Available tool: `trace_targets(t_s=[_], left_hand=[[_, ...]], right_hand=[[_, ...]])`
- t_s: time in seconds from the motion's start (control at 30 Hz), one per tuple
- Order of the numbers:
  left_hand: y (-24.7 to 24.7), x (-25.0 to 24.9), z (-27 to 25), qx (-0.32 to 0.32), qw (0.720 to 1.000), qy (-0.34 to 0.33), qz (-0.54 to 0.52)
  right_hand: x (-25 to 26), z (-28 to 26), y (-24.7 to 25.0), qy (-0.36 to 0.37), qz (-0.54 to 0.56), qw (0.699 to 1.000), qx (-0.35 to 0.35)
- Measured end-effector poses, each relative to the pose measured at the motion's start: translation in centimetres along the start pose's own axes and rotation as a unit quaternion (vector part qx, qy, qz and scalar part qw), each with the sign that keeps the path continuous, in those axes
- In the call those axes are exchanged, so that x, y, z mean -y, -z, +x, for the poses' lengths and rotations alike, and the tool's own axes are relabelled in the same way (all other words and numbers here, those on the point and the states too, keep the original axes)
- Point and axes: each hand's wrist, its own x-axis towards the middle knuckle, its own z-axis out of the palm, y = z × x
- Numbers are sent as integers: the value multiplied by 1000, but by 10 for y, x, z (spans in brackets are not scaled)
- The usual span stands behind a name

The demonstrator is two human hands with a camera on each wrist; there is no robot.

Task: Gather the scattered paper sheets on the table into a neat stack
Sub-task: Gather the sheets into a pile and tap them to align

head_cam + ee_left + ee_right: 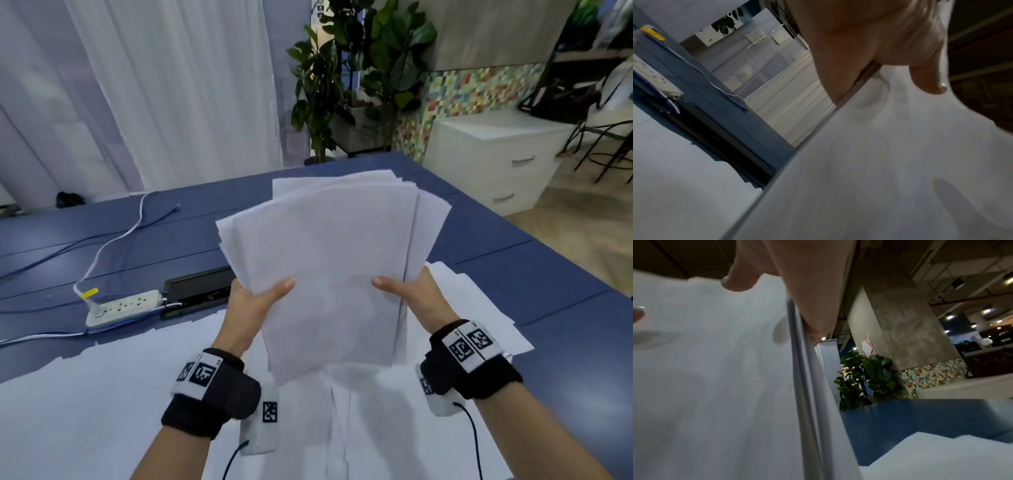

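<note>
Both hands hold a loose bundle of plain white paper sheets (329, 274) raised off the dark blue table top (513, 260), with the bundle tilted so that its far end stands higher than its near end. The left hand (255, 305) pinches the left edge of the bundle: the thumb lies on the upper face and the fingers run beneath, where they show only as faint shadows through the paper in the left wrist view. The right hand (416, 301) pinches the right edge in the same manner, thumb on top, fingers hidden below. The sheets in the bundle are not squared; corners and edges fan out at the far end and along the left and right sides. Further white sheets (102, 394) lie flat on the table under and near the arms, overlapping one another, and a few more (479, 308) extend to the right past the right wrist. To the left, a white power strip (123, 306) rests on the table just beside a black rectangular recessed cable tray (198, 291), and a white cord (113, 240) runs from the strip toward the far left. Each wrist carries a black strap with printed square markers.
</note>
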Motion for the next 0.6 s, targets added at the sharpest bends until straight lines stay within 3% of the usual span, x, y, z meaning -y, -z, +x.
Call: trace_targets(t_s=[0.17,0.43,0.5,0.6], left_hand=[[1,-2,-8,5,1000,14,-17],[-5,-19,-10,46,998,-28,-29],[-5,-16,-9,21,999,-22,-33],[2,1,-9,-22,999,14,-33]], right_hand=[[6,-10,-6,-14,23,999,-23],[40,-14,0,27,52,996,62],[41,-15,-2,20,35,996,81],[22,-14,1,-21,30,999,16]])
